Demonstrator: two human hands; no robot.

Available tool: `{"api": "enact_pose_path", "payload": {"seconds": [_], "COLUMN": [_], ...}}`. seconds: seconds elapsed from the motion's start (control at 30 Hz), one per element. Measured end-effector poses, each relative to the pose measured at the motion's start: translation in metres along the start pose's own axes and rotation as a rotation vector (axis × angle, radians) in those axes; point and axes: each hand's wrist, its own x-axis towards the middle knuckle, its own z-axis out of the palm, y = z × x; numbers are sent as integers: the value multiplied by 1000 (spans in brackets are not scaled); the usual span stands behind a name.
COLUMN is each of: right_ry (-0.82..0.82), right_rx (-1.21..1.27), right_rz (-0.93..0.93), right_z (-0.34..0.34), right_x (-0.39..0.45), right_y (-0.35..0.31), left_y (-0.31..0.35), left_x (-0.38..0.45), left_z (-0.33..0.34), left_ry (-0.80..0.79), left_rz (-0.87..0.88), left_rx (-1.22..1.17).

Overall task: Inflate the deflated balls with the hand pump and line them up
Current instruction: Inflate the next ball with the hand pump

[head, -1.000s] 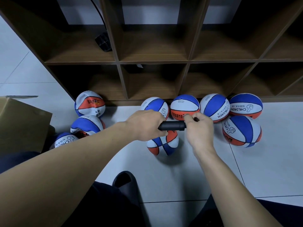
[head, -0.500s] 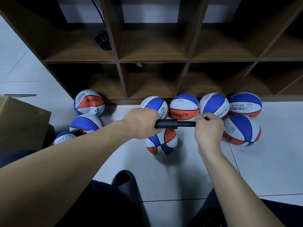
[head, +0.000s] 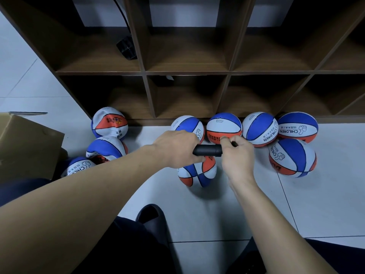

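Over the floor tiles, left hand (head: 177, 148) grips the black hand pump (head: 207, 150) barrel, fingers curled round it. Right hand (head: 238, 153) pinches the handle end, fingers closed on it, right up against the barrel. Pump lies level above a half-soft ball (head: 197, 172) on the floor (head: 217, 210). Four round balls (head: 260, 128) line the shelf unit (head: 187, 72) base, a fifth ball (head: 292, 158) sits just in front. Three limp balls (head: 107, 123) sit left, by a cardboard box (head: 25, 143).

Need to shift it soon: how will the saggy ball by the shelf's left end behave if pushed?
The saggy ball looks wrinkled and flattened, so it would probably slide or flop, not roll. Its dented skin likely yields under fingers. It probably weighs little.
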Motion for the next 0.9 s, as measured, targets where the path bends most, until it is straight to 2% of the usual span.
{"api": "enact_pose_path", "payload": {"seconds": [0.27,0.4,0.6,0.9], "right_ry": [128,177,129,42], "right_rx": [39,54,-5,-30], "right_rz": [22,5,-58,-32], "right_z": [-52,-38,-14,7], "right_x": [38,26,10,-10], "right_y": [-6,3,5,3], "left_y": [-36,-32,-17,-2], "left_x": [4,2,-1,0], "left_z": [-10,-5,8,11], "left_ry": [-63,11,34,45], "left_rz": [-43,-50,-28,36], "left_rx": [-69,2,-16,-7]}}
